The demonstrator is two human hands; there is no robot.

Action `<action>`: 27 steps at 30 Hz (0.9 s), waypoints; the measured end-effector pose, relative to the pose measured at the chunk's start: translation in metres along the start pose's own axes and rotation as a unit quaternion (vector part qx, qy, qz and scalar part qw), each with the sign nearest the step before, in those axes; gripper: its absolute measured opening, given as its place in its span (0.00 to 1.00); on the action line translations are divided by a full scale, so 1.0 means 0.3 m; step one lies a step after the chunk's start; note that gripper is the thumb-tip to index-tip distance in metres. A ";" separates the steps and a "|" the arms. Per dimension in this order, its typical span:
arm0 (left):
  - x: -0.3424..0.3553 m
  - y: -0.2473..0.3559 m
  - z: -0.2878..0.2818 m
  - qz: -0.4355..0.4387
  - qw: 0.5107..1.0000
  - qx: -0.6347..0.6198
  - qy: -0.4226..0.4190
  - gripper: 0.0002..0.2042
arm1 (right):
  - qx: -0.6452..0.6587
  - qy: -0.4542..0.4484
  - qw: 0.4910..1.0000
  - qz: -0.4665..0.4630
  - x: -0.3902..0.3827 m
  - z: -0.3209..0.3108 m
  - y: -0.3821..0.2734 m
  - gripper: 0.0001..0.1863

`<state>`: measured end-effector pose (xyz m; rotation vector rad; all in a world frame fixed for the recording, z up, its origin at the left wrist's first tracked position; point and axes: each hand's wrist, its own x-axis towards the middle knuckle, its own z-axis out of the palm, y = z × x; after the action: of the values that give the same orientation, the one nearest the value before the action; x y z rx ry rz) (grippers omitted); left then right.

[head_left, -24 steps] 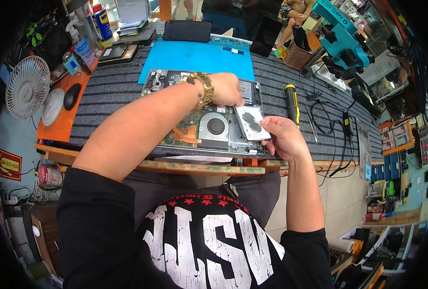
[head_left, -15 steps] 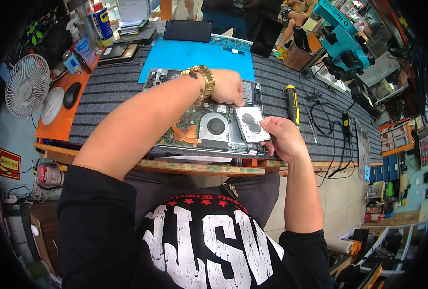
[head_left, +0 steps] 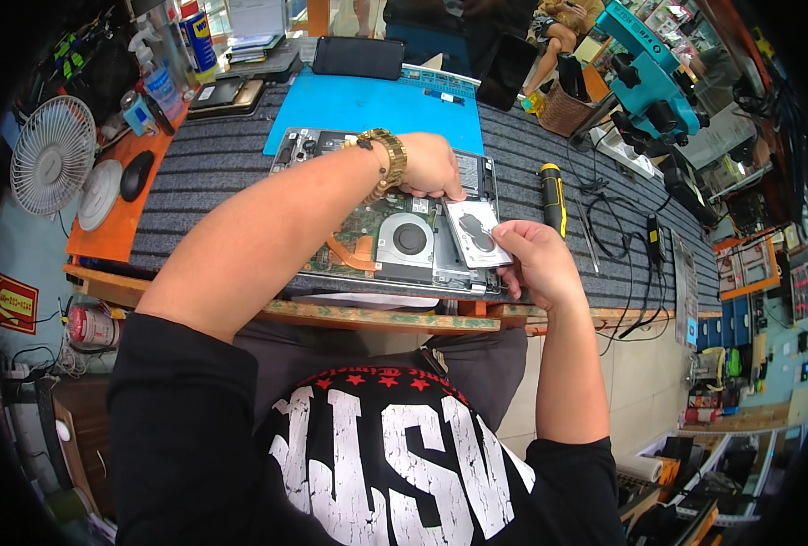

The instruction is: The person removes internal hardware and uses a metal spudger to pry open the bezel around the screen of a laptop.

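Note:
A silver hard drive (head_left: 474,227) is tilted over the near right corner of an opened laptop base (head_left: 358,223). My right hand (head_left: 546,261) pinches its near right edge, thumb on top and fingers beneath. At the drive's far end, my left hand (head_left: 429,166) has its fingers bent and pressed together. What they grip there is too small and partly hidden to make out. Left of the drive, the laptop's round fan (head_left: 408,238) and copper heat pipe (head_left: 353,255) lie exposed. My left forearm covers part of the green circuit board.
Beyond the laptop lies a blue work mat (head_left: 368,109) with a dark phone (head_left: 358,58) at its far edge. A yellow-and-black screwdriver (head_left: 552,198) and tweezers (head_left: 590,238) lie to the right, near black cables (head_left: 618,227). A teal microscope (head_left: 650,82) stands far right; a white fan (head_left: 53,162) stands left.
The hard drive's tilt has shifted slightly in my right hand. My left fingers have moved a little along its far end. The laptop stays in place.

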<state>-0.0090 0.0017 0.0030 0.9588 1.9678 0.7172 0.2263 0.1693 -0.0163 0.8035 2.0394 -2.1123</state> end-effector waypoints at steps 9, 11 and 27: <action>-0.025 0.012 0.000 0.018 0.999 0.032 0.007 0.11 | -0.415 0.139 0.883 -0.170 -0.115 0.182 -0.045 0.45; -0.034 0.015 -0.001 0.026 0.999 0.026 0.004 0.10 | -0.419 0.117 0.894 -0.104 -0.120 0.209 -0.071 0.45; -0.025 0.143 0.006 0.053 0.979 0.196 -0.017 0.11 | -0.476 0.196 0.838 -0.179 -0.089 0.217 0.016 0.39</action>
<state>0.0109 0.0193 0.0374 1.3077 2.0812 0.3686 0.2316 0.0992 -0.0115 0.7129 3.1583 -0.7315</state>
